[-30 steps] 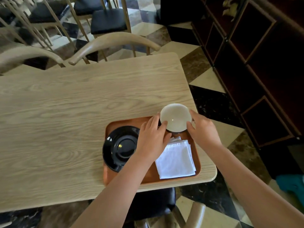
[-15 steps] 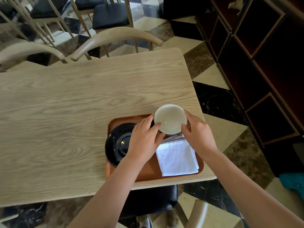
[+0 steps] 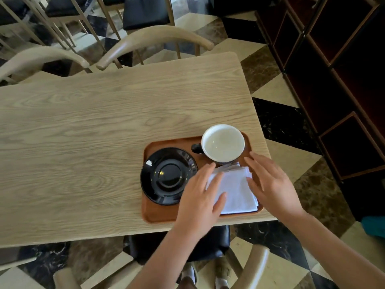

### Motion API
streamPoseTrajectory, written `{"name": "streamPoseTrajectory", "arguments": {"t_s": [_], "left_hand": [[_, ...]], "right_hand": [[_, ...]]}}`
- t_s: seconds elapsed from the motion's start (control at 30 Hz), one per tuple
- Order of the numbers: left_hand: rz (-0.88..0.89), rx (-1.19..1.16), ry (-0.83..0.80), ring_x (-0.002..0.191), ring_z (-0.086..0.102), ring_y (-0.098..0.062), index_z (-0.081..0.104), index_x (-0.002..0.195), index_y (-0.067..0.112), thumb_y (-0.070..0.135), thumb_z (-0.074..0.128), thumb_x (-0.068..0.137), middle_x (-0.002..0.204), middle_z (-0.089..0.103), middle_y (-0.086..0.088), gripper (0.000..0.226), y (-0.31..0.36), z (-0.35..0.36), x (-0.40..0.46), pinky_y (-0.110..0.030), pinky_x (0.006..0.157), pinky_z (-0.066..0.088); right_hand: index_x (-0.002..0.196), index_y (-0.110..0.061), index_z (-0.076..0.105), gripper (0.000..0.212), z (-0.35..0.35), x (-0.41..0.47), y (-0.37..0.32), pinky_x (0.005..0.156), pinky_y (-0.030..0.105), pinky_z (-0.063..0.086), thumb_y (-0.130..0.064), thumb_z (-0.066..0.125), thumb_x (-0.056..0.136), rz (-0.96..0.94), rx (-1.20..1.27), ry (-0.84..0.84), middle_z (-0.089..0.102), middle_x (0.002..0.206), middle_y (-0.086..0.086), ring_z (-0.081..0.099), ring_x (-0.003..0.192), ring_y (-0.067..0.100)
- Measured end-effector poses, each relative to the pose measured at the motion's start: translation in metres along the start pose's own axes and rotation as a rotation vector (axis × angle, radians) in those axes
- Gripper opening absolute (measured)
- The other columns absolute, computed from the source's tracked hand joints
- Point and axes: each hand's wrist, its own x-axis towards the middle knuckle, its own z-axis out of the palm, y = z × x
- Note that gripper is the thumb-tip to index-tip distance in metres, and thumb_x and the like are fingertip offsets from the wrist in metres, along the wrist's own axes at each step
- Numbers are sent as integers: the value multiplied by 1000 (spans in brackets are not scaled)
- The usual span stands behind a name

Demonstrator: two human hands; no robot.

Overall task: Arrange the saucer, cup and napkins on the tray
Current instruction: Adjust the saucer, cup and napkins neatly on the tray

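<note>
A brown wooden tray lies at the table's near right corner. A glossy black saucer sits on the tray's left half. A cup, white inside with a black handle pointing left, stands in the tray's far right corner, with nothing touching it. Folded white napkins lie in the near right part of the tray. My left hand hovers over the napkins' left edge with fingers spread. My right hand is over their right edge, fingers apart. Neither hand grips anything.
The light wooden table stretches to the left and far side. Two curved chair backs stand behind it. A black-seated chair is tucked under the near edge. A dark wooden cabinet runs along the right.
Both hands held the cup above the tray's far right corner, set it down there and let go. They have drawn back toward me and now sit over the napkins.
</note>
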Motion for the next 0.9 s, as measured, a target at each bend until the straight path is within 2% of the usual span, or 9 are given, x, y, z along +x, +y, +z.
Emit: {"name": "streamPoseTrajectory", "arguments": {"t_s": [0.1,0.17,0.23,0.4,0.5,0.6,0.73,0.9], "left_hand": [[71,50,-122,129,43,-27,51,127,14,30,38,92,141,46,-14,41,13,25,-18,-42,100,44],[46,87,-176,135,35,-29,45,133,18,29,35,93,146,39,-15,43,14,36,-19,-42,105,39],[31,93,-200,136,34,-30,47,133,19,25,42,92,146,39,-17,42,11,42,-18,-42,106,37],[53,88,-214,133,39,-30,50,130,20,18,59,87,143,43,-17,44,-1,44,-19,-42,104,40],[70,98,-220,134,37,-29,50,130,21,18,57,87,145,41,-16,44,-6,42,-21,-42,104,40],[78,103,-225,136,35,-29,49,131,20,20,52,89,146,39,-16,43,-12,39,-22,-43,105,39],[89,132,-247,137,33,-28,47,133,21,22,52,89,147,37,-15,44,-15,34,-23,-41,105,38],[90,121,-265,137,32,-28,46,133,20,25,50,90,147,37,-16,44,-14,31,-21,-40,105,37]], "right_hand": [[129,-14,53,48,10,-30,17,102,48,40,-28,63,84,-181,-131,-197,49,139,13,42,131,28],[129,-18,53,46,14,-36,20,105,46,35,-36,52,86,-200,-168,-243,46,143,12,37,134,25],[126,-18,56,46,14,-35,20,105,45,34,-38,47,86,-196,-179,-245,47,141,12,39,132,24],[123,-15,59,44,18,-35,15,103,42,36,-36,53,84,-186,-178,-234,52,136,16,51,124,27],[121,-13,60,45,21,-36,11,101,43,39,-31,64,80,-173,-165,-222,54,134,17,53,122,28],[119,-12,62,43,24,-35,4,98,45,43,-32,63,80,-190,-185,-194,56,132,19,57,118,29],[116,-10,64,53,27,-36,0,94,46,47,-24,80,68,-190,-194,-201,57,129,20,59,115,31],[116,-9,63,53,26,-36,-1,93,47,50,-23,79,69,-192,-212,-190,56,130,20,58,116,32]]}}
